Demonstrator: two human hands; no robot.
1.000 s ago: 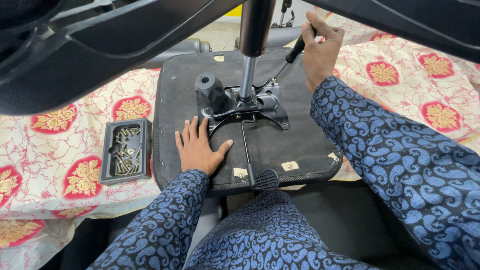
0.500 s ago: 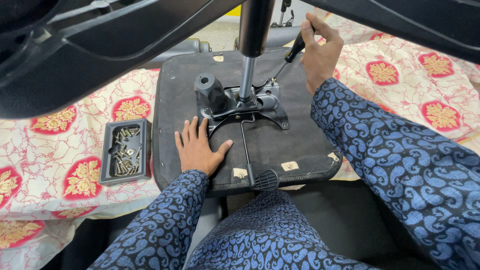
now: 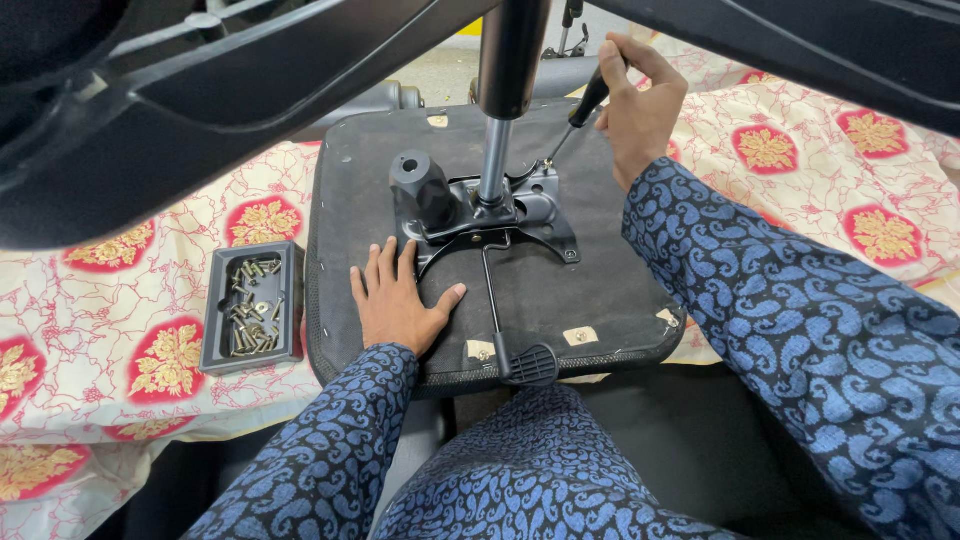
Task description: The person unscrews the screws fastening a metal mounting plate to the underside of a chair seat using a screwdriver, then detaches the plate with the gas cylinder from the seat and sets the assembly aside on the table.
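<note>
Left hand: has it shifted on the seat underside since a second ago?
No. The left hand stays flat on the seat base, fingertips just below the black metal mechanism plate, as before.

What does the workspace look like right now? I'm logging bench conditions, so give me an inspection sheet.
Surface: patterned cloth, cream with red and gold medallions.
Job's things: upturned seat on the cloth; metal plate with a column and a lever on its underside; screwdriver tip at the plate.
Clutter: black tray of screws left of the seat.
Grippers: left hand flat on the seat; right hand grips the screwdriver.
Cables: nothing seen.
Surroundings: dark chair base arms overhead.
</note>
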